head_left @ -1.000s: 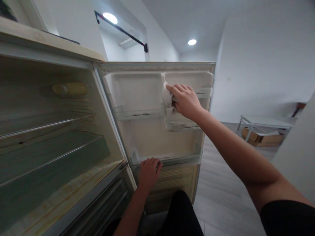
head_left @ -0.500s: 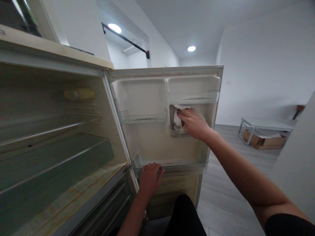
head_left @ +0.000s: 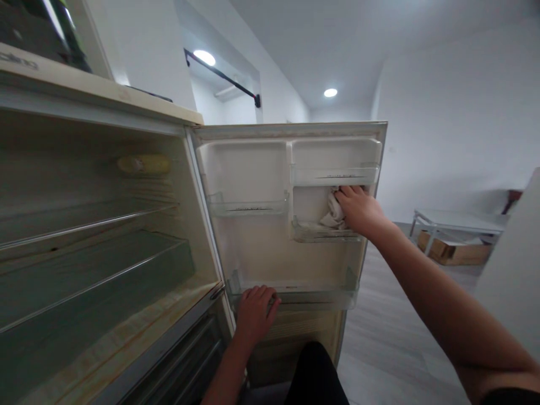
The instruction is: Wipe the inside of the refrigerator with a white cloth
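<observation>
The crumpled white cloth [head_left: 334, 212] had been carried down from the upper divider of the open cream refrigerator door [head_left: 253, 253] and across to the right edge of the recess under the clear upper-right door bin [head_left: 333, 175]. It was clamped in the right hand [head_left: 358, 209], fingers closed round it, just above the small clear middle bin [head_left: 324, 236]. The wiping was thus judged to have reached that recess's right side. The left hand [head_left: 255, 309] was kept curled over the rim of the long clear bottom bin [head_left: 314, 296]. No contents were seen in any bin
</observation>
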Available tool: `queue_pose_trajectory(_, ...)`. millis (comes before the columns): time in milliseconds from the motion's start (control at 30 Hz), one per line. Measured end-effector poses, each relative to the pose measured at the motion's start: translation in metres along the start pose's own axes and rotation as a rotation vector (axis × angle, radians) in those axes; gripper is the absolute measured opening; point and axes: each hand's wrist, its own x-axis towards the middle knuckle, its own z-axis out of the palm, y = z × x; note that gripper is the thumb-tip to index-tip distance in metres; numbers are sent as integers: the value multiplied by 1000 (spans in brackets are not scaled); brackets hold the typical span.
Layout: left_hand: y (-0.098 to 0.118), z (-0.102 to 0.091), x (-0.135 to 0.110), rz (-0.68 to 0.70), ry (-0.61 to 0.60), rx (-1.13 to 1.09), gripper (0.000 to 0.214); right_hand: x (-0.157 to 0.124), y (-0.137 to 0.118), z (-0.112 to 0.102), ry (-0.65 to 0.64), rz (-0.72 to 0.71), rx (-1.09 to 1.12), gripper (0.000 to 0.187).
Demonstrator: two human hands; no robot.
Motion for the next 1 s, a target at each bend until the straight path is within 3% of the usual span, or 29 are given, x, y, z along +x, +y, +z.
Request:
queue_pose_trajectory(167,-3,-2,-2,18,8,-21,13,2,-2,-13,-119,26,-110,34)
queue_pose_trajectory(333,-4,-2,-3,22,15,-18,14,24,-29,-12,-163,101,-22,31)
queue_pose_trajectory(500,-1,-3,-1,10,0,-1,16,47,-58,-3,-59,-276,85,38)
queue_pose_trajectory(600,0,-4,-1,8,4,2,15,57,-61,2,-110,-375,152,35)
queue_pose_trajectory(733,0,-5,-1,12,-1,-3,15,55,-50,3,-242,-385,229,35)
queue_pose_trajectory(833,-1,-6,-1,13,-9,-12,14,46,-39,-3,-320,-350,195,25)
queue_pose_trajectory(1000,0,-7,-2,9,-18,-6,15,27,-17,-20,-355,-141,-5,24)
